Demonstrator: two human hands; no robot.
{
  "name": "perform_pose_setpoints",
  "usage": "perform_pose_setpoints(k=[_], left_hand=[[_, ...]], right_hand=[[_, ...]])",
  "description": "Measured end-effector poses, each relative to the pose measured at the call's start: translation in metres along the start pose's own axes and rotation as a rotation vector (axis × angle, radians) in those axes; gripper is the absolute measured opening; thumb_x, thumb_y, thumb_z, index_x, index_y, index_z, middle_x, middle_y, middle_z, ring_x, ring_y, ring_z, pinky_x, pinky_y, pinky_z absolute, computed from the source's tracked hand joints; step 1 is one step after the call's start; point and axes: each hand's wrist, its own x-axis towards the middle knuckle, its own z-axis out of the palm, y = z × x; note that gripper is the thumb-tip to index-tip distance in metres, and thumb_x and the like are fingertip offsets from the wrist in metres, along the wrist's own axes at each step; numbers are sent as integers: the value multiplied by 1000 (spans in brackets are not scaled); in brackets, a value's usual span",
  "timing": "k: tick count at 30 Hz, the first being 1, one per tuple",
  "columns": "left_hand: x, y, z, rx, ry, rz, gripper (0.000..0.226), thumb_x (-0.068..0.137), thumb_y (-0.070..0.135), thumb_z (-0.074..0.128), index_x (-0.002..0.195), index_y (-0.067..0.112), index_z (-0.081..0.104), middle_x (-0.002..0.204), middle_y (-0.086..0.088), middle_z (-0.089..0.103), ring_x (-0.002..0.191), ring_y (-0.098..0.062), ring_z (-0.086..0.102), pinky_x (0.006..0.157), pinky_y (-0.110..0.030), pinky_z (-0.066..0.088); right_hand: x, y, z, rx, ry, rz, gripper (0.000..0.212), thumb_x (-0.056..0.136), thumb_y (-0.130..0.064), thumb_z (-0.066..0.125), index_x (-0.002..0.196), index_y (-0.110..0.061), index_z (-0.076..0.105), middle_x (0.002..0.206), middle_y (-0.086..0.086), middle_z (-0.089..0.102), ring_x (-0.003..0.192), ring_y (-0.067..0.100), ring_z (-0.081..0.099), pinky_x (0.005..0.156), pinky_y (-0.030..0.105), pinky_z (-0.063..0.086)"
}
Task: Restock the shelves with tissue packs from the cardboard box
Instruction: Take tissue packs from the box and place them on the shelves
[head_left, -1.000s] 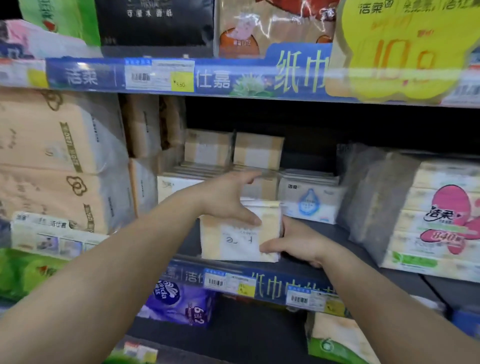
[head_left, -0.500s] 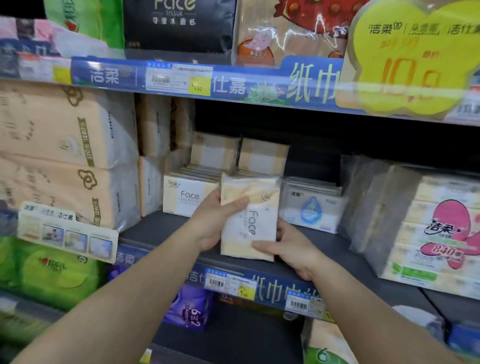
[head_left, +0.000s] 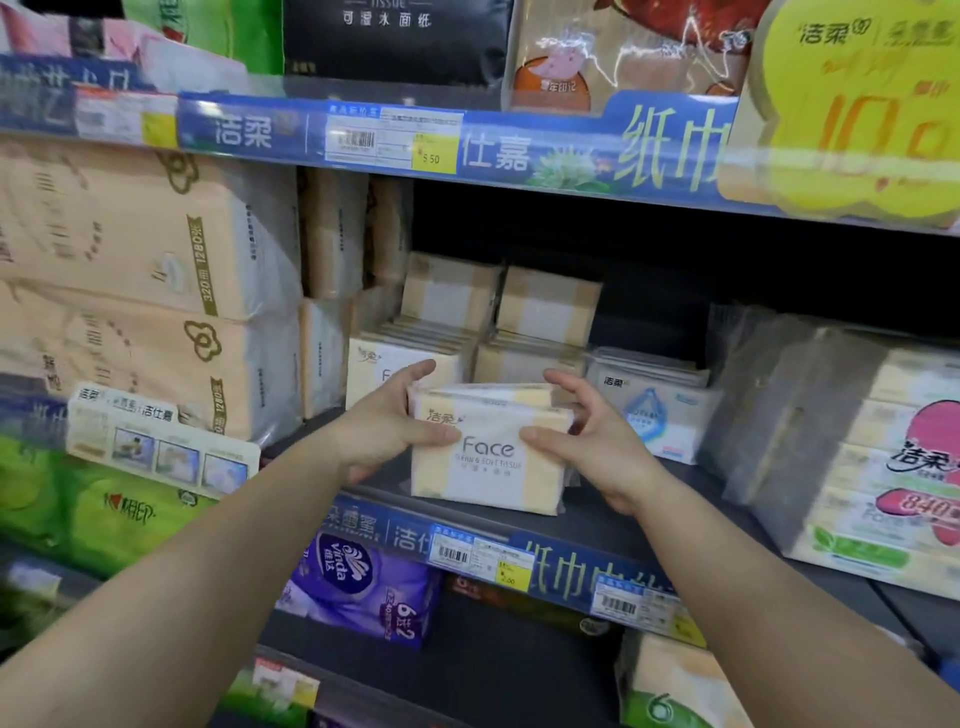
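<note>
A yellow-and-white "Face" tissue pack (head_left: 488, 457) stands upright near the front of the middle shelf (head_left: 623, 519), label facing me. My left hand (head_left: 389, 421) grips its left end, thumb on the front and fingers over the top. My right hand (head_left: 587, 431) holds the right end, thumb on the front, fingers curled behind. Behind it sit more Face packs (head_left: 400, 358), some stacked flat and two upright (head_left: 498, 301). The cardboard box is out of view.
Big beige tissue bundles (head_left: 145, 291) fill the shelf's left side. A white-and-blue pack (head_left: 649, 410) and a pink-labelled bundle (head_left: 883, 457) stand to the right. The upper shelf edge (head_left: 467, 145) hangs overhead. Purple Vinda packs (head_left: 363, 587) lie on the shelf below.
The pack was turned from standing on end to lying lengthwise with its label upright, and set down at the shelf front. My right hand moved from its bottom to its right end.
</note>
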Motion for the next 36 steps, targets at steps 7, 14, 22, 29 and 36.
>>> perform_pose_setpoints(k=[7,14,22,29,36], left_hand=[[-1,-12,1,169,-199,-33,50,75,10,76,122,18,60,112,3,72,106,-11,67,94,-27,52],[4,-13,-20,87,-216,-54,66,60,18,86,121,12,60,112,-3,72,105,-15,68,75,-20,56],[3,-11,-15,111,-168,-59,104,27,43,95,120,14,60,108,0,73,99,-11,69,71,-16,55],[7,-13,-14,138,-103,-67,110,27,47,95,126,19,56,113,1,71,104,-11,67,77,-17,55],[15,-10,8,195,9,-87,43,78,5,75,113,24,58,105,4,73,98,-8,68,84,-24,54]], right_hand=[[-7,10,-28,11,-240,131,64,72,6,74,125,-21,50,113,1,64,96,9,64,81,22,53],[12,36,-47,-986,-290,20,68,87,-31,69,147,-29,35,147,-8,38,137,10,34,113,24,26],[34,37,-44,-634,25,-9,14,94,-21,59,82,-26,61,82,-4,65,79,17,60,75,25,45],[41,47,-41,-849,-56,-144,26,87,-15,69,114,-15,69,96,-7,59,80,8,54,70,12,35],[65,31,-51,-53,280,68,11,94,-9,58,100,-11,67,66,-1,58,55,10,49,47,16,42]])
